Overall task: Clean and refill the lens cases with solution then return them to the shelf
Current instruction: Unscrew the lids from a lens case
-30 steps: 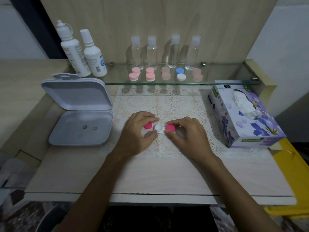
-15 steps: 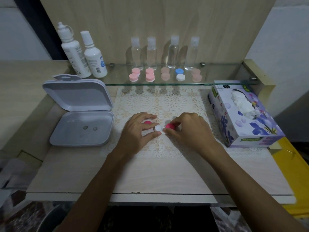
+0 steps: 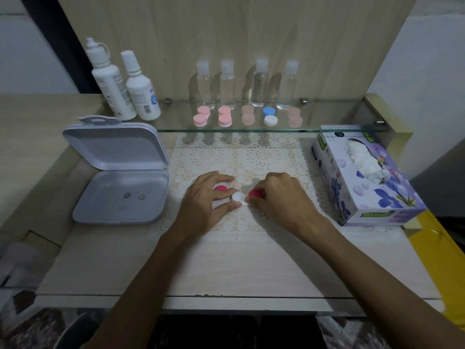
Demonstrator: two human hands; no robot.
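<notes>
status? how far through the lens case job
Early. Done: one white lens case is down on the lace mat, one pink cap off beside it. In hand: left hand steadies the case, right hand has its grip on the second pink cap. Left: refilling it, then the five cases on the glass shelf. Solution bottles stand untouched.

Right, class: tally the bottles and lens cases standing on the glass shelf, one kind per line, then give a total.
White solution bottles: 2
Clear bottles: 4
Pink lens cases: 4
Blue-and-white lens case: 1
Total: 11
</notes>
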